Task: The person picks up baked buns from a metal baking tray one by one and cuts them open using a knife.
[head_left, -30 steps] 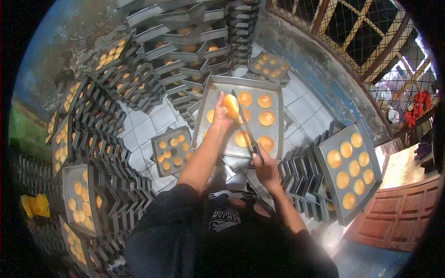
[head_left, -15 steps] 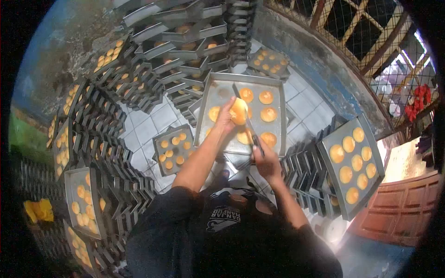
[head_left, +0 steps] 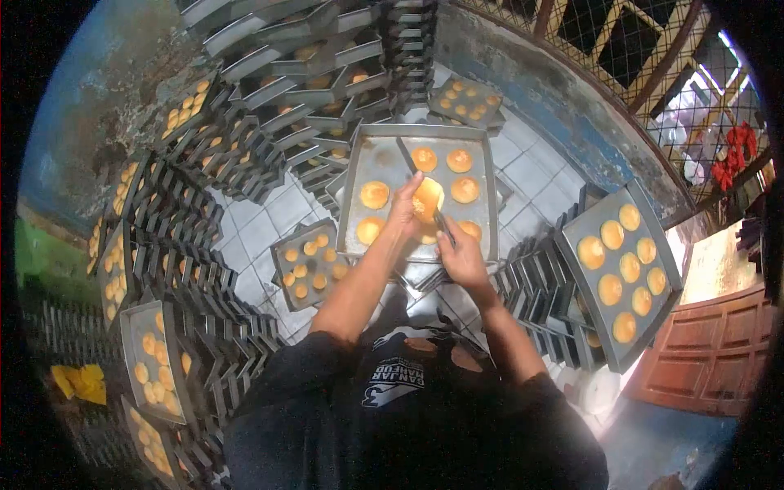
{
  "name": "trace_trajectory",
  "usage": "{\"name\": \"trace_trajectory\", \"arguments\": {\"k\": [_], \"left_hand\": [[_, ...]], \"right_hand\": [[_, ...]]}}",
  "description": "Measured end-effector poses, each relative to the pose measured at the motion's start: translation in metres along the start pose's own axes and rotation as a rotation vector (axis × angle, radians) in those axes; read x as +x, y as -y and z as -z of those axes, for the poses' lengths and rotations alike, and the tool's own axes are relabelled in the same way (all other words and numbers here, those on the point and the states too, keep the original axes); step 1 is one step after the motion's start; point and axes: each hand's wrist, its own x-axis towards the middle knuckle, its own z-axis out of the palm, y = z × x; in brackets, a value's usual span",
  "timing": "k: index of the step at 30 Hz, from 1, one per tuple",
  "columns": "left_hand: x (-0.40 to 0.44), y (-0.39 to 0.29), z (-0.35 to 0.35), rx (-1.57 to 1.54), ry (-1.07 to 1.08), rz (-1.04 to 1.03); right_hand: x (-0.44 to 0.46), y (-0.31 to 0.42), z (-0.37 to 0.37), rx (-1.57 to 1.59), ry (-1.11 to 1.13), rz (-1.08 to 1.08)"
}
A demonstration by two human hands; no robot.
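My left hand [head_left: 403,208] is closed on a round golden bun [head_left: 429,198], raised above a metal baking tray [head_left: 494,184]. A paler strip shows along the bun's right edge. The fingers of my right hand [head_left: 464,257] are wrapped round the handle of a long knife [head_left: 404,155]. Its dark blade runs up and left past the bun, its tip over the tray's upper part; the bun hides the blade's middle, so I cannot tell how deep it sits in the bun. More golden buns [head_left: 374,194] lie in the tray around my hands.
Tall zigzag stacks of trays [head_left: 327,82] rise ahead and to the left. At the right, another stack carries a tray of buns [head_left: 630,267] on top. A smaller tray [head_left: 327,290] of buns sits low on the left, above white floor tiles [head_left: 245,237].
The bun has turned in my left hand, and its paler edge now shows. The knife handle has drawn nearer the bun. The whole view has shifted slightly.
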Motion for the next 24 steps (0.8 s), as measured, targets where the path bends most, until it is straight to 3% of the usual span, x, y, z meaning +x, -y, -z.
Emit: {"name": "trace_trajectory", "arguments": {"k": [4, 8, 12, 18, 19, 24], "left_hand": [[0.007, -0.014, 0.005, -0.08, -0.04, -0.074], [-0.006, -0.009, 0.011, -0.108, -0.045, -0.054], [-0.021, 0.024, -0.005, -0.116, -0.084, -0.052], [-0.007, -0.007, 0.017, -0.174, -0.21, -0.102], [-0.007, -0.01, 0.024, -0.164, -0.193, -0.099], [-0.003, 0.01, 0.021, -0.221, -0.234, -0.033]], "right_hand": [[-0.025, 0.007, 0.017, -0.035, 0.049, -0.04], [-0.062, -0.029, 0.016, -0.165, 0.018, 0.031], [-0.032, -0.022, 0.014, -0.065, 0.024, -0.039], [-0.052, -0.035, 0.024, -0.101, 0.167, -0.034], [-0.058, -0.041, 0.019, -0.184, 0.104, 0.1], [-0.01, -0.063, -0.019, -0.031, 0.109, 0.009]]}}
